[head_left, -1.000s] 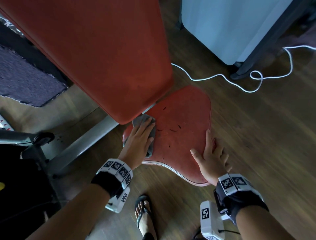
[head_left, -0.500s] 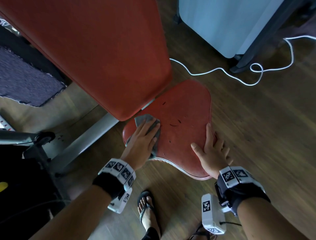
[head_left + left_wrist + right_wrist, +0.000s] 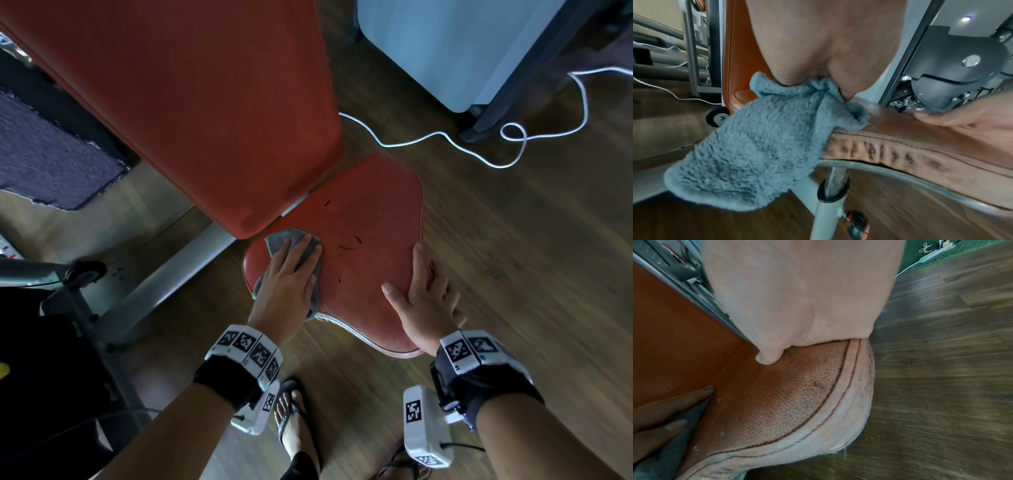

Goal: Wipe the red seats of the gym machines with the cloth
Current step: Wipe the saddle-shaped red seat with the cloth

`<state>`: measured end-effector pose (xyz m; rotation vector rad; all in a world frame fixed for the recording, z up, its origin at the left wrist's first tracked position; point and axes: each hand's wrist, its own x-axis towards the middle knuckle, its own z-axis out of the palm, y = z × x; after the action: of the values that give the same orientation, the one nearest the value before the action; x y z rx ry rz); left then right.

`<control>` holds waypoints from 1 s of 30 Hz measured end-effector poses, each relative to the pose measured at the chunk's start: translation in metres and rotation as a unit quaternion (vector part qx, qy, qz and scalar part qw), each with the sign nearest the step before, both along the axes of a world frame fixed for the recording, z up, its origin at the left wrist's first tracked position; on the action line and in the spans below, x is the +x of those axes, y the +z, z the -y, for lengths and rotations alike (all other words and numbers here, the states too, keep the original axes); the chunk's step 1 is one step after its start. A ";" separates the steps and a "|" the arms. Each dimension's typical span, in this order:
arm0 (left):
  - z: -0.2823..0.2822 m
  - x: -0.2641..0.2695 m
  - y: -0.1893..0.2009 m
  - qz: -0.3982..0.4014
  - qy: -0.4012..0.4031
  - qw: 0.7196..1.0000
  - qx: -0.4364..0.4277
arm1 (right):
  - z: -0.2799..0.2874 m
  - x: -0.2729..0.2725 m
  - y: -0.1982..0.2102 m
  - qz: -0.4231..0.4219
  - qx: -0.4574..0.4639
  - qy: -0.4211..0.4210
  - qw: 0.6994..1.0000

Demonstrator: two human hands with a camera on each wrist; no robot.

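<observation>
The worn red seat pad (image 3: 363, 219) of a gym bench sits low in front of me, below the long red backrest (image 3: 191, 102). My left hand (image 3: 291, 274) lies flat on a grey fluffy cloth (image 3: 277, 240) and presses it onto the seat's left part; the cloth (image 3: 748, 154) hangs over the seat's near edge. My right hand (image 3: 421, 294) rests on the seat's right edge (image 3: 838, 386), thumb on top, fingers draped over the side. Small dark cracks mark the seat (image 3: 349, 245) between the hands.
A grey metal frame bar (image 3: 164, 281) and a small wheel (image 3: 85, 270) stand left of the seat. A white cable (image 3: 445, 137) loops over the wooden floor near a pale machine cover (image 3: 445, 44). A dark mat (image 3: 44, 154) lies far left. My sandalled foot (image 3: 291, 421) is below the seat.
My left hand has slid the cloth a little rightward and outward from under the backrest's tip. The right hand has stayed on the seat's right edge.
</observation>
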<state>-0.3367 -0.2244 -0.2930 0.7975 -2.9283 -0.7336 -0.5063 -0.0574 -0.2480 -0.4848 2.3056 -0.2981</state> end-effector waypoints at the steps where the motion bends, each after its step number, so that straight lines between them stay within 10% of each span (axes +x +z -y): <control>1: -0.004 0.002 0.000 0.010 -0.003 1.000 -0.007 | 0.000 0.000 0.000 -0.001 -0.001 0.000 1.000; 17: -0.004 -0.011 0.002 0.157 -0.135 0.975 -0.085 | 0.000 -0.001 0.000 0.004 0.000 0.001 1.000; 30: -0.012 -0.035 0.010 0.058 -0.010 0.998 -0.002 | 0.001 -0.001 0.002 0.009 -0.002 0.001 1.000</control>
<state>-0.3720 -0.2119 -0.2833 0.8387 -3.0438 -0.7063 -0.5077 -0.0581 -0.2456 -0.4840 2.2879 -0.3053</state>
